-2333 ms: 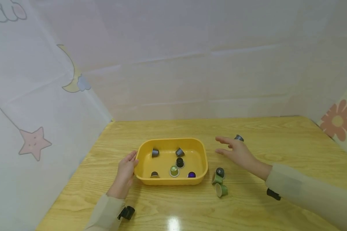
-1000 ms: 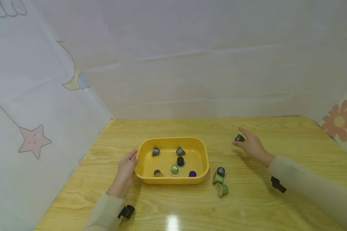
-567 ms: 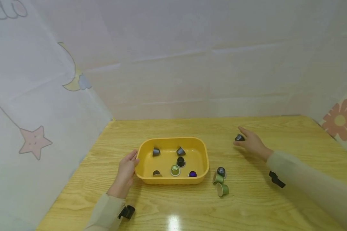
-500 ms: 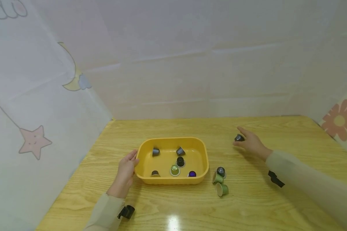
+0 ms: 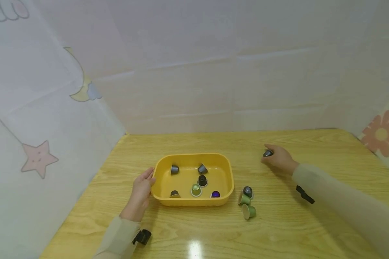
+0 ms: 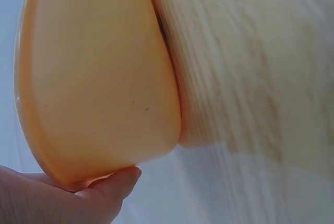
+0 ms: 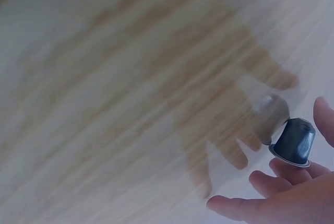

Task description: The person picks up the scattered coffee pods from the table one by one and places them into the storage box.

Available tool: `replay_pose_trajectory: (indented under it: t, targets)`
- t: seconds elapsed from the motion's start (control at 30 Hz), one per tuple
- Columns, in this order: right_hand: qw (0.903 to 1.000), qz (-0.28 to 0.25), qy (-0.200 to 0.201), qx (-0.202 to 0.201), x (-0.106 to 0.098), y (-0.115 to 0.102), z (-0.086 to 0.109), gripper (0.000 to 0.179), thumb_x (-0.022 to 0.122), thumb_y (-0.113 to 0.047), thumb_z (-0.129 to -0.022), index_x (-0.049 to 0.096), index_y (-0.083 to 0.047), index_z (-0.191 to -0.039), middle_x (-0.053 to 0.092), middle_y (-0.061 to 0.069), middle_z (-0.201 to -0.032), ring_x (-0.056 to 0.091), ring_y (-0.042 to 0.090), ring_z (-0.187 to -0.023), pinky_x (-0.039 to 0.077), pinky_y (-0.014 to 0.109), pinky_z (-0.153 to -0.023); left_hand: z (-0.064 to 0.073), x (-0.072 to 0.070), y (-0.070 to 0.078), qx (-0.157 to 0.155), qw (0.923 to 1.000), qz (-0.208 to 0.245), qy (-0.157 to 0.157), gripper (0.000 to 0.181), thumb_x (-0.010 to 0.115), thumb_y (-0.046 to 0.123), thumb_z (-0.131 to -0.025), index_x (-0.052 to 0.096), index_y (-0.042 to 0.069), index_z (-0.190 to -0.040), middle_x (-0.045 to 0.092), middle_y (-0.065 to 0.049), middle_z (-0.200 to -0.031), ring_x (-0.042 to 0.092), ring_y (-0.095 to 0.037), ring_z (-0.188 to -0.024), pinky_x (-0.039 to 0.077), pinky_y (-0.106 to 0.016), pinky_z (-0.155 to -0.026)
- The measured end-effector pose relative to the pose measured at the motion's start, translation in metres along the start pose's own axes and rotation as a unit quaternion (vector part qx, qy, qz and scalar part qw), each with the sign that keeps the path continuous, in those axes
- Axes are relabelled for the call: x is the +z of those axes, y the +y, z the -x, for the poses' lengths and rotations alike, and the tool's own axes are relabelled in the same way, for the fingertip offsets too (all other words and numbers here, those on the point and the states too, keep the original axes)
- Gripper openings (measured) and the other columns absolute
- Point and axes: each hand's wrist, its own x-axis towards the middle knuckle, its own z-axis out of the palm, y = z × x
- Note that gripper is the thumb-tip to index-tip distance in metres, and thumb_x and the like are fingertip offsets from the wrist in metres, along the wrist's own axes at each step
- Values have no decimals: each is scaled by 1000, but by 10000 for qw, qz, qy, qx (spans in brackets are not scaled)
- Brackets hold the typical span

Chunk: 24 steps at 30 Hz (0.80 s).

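A yellow plastic tray (image 5: pixel 194 202) stands on the table with several coffee capsules inside, among them a black one (image 5: pixel 202 180), a green one (image 5: pixel 196 190) and a purple one (image 5: pixel 215 194). My left hand (image 5: pixel 140 192) grips the tray's left end at the rim; in the left wrist view its fingers (image 6: pixel 117 185) lie against the outer wall. At the far right of the tray, my right hand (image 5: pixel 280 159) surrounds a dark grey capsule (image 7: pixel 295 141) on the table. Its fingers touch or nearly touch the capsule's rim, while the thumb (image 7: pixel 324 119) stands slightly apart from it.
Right of the tray lie a dark capsule (image 5: pixel 247 191), a green capsule (image 5: pixel 244 198) and another green capsule on its side (image 5: pixel 249 212), close together. The wooden table (image 5: pixel 194 230) meets printed cloth walls (image 5: pixel 181 90) at the back and sides.
My right hand has moved right to the far grey capsule, and its fingers and thumb have drawn closer around it. The left hand and the tray have stayed in place.
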Motion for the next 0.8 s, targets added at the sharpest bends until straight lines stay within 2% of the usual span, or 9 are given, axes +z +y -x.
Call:
replay_pose_trajectory:
  t: [0.5, 0.8]
  targets:
    - [9999, -1, -52, 143, -2, 2, -2, 64, 65, -13, -92, 35, 17, -140, 36, 39, -140, 32, 55, -129, 36, 60, -104, 1, -1, 0, -14, 10000, 58, -8, 52, 33, -6, -101, 17, -8, -151, 18, -24, -156, 19, -34, -144, 23, -43, -116]
    - [9986, -473, -90, 198, -10, -7, 3, 61, 65, -10, -93, 36, 16, -140, 36, 41, -139, 37, 54, -126, 44, 57, -98, 1, -2, -1, -22, 10000, 52, 51, 51, 33, -6, -101, 18, -9, -150, 19, -24, -156, 19, -34, -144, 23, -43, -116]
